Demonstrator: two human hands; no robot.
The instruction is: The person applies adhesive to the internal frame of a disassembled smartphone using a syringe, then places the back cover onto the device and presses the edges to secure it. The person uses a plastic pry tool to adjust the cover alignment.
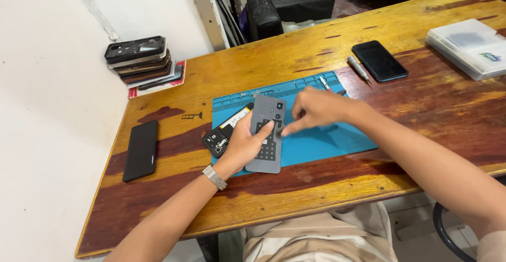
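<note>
Cover (268,135) sits tilted over the mat (327,141), pinched in left hand (245,145); right hand's (316,109) fingers pinched at its edge. Sloppy grip could drop it onto the open phone (217,141).

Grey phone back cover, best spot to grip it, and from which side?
The grey back cover is a thin flat panel, tilted over the blue mat. Probably best pinched by its long edges, about midway, coming from its left as the left hand does. The right hand fingers touch the right edge.
</note>
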